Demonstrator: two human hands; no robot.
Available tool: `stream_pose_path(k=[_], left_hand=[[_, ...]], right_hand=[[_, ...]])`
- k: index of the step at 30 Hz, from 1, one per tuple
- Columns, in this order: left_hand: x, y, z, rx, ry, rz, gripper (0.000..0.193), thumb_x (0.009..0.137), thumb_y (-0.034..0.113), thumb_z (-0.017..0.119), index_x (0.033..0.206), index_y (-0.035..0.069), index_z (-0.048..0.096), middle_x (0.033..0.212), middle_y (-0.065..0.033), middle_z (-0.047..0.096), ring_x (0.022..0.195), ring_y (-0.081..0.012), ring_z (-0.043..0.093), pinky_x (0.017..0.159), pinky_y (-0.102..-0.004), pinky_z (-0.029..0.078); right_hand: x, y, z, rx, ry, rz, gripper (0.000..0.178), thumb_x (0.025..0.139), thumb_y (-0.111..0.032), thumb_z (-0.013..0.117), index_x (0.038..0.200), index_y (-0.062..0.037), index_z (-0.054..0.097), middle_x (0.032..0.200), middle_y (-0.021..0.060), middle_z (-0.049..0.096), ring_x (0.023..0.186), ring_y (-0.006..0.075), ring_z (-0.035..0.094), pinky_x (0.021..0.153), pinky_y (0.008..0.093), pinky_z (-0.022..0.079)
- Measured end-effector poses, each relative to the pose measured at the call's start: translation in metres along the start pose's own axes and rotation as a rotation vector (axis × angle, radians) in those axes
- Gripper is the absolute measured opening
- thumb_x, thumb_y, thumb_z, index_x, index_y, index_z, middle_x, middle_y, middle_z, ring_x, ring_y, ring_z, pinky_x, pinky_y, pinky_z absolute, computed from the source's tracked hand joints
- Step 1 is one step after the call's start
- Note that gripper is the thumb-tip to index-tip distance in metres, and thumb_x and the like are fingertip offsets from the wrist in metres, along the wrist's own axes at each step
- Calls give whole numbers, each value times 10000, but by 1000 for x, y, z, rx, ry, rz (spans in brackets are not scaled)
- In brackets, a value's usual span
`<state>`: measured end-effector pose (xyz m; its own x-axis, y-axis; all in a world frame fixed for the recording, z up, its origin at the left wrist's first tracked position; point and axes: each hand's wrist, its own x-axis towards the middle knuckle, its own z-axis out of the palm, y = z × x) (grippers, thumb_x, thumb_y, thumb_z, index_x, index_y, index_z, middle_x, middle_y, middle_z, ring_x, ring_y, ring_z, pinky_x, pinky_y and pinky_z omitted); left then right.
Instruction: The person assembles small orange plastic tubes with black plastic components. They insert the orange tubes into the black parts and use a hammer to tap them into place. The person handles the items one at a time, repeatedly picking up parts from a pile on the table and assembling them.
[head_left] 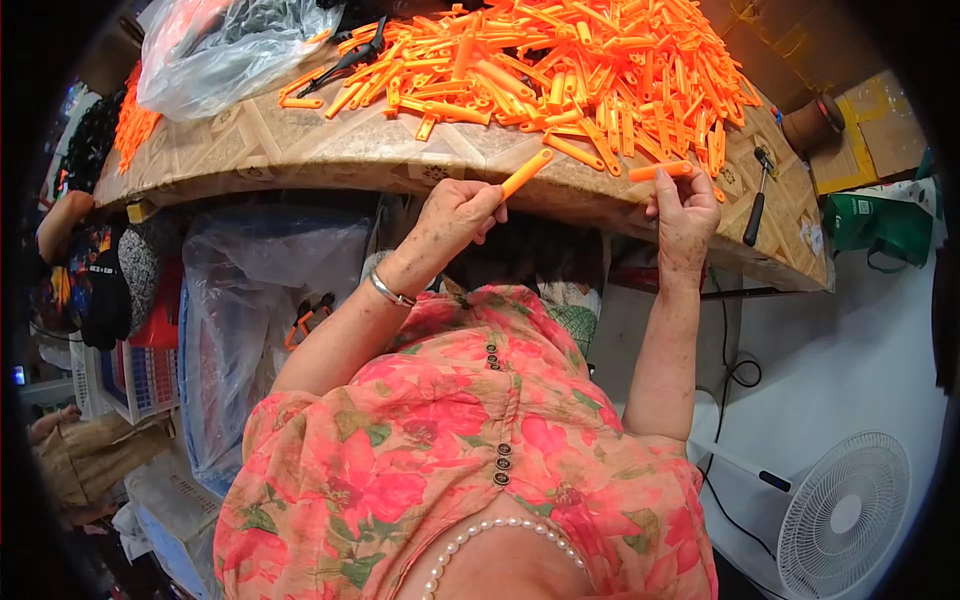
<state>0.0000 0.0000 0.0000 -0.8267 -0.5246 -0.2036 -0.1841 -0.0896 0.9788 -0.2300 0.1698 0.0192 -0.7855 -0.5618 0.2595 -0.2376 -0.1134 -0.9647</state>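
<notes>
My left hand (462,214) is closed around one end of a slim orange plastic handle (526,175), which points up and to the right with a small hole near its tip. Between the thumb and fingers of my right hand (686,218) is another orange plastic handle (655,172), lying nearly level just over the table's front edge. The two handles are apart. Beyond both hands, a large heap of similar orange handles (590,75) spreads over the patterned table (390,150).
A dark-gripped tool (757,212) lies on the table's right, near a brown spool (813,125). A black tool (350,58) and clear plastic bag (225,60) are at far left. Below stand a plastic-lined blue crate (240,290) and white fan (845,515). Another person's arm (62,225) shows at left.
</notes>
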Motion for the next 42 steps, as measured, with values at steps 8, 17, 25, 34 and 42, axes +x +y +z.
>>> stream_pose_path(k=[8,17,25,34,42], left_hand=[[-5,2,12,575,222,302,328,919,291,546,769,23,659,575,-78,573,521,-202,569,521,-318,453],[-22,17,24,745,168,367,301,888,286,562,841,15,684,627,-169,603,586,-330,618,564,-411,480],[-19,13,12,13,-150,69,366,976,300,519,813,7,664,620,38,524,577,-46,468,552,-231,427],[-29,31,9,-410,-277,-139,374,971,335,486,870,4,629,660,12,501,608,-97,454,630,-270,447],[-26,24,12,6,4,181,264,967,216,481,866,16,621,702,-11,569,597,-145,515,598,-320,475]], right_hand=[[-33,-36,14,122,-64,-12,255,894,-6,641,1135,-41,564,899,21,643,706,65,629,570,192,509],[-70,-18,56,139,-197,17,282,853,20,700,1079,-62,553,929,22,655,738,75,644,586,174,504],[-70,-33,56,203,-169,33,245,866,25,684,1061,-37,549,954,74,665,779,114,681,599,202,552],[-66,-28,52,264,-182,46,256,896,53,630,1145,6,597,1001,95,661,846,172,701,640,232,583],[-65,-29,45,364,-146,64,196,941,-15,591,1131,30,603,999,110,663,870,199,704,671,240,587]])
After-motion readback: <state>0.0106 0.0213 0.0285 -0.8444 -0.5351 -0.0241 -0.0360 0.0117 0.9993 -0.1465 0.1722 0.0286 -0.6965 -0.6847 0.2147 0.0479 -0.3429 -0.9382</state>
